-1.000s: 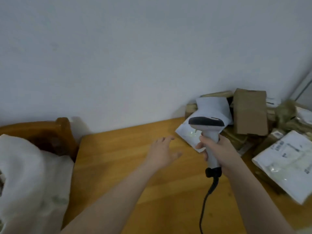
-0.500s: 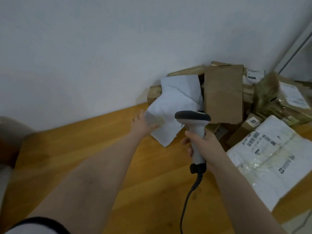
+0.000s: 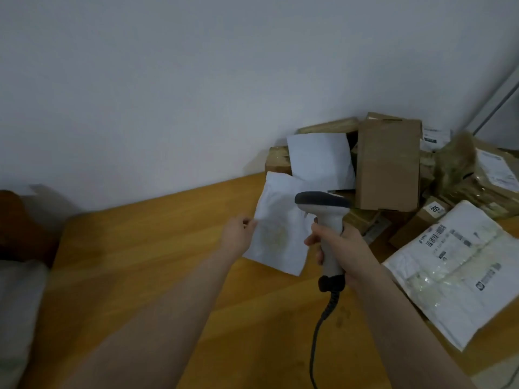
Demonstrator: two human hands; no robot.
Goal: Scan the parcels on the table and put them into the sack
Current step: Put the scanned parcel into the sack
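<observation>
Head view: my left hand pinches the left edge of a white mailer, held tilted over the table near its far edge; my right hand grips the scanner, just beside the mailer; other parcels heaped at the far right corner; sack off the left edge, blurred.

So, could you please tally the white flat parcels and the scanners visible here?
White flat parcels: 3 (held white parcel in the left hand, leaning white parcel by the brown box, labelled white parcel on the table).
Scanners: 1 (scanner in the right hand).
Total: 4.
</observation>
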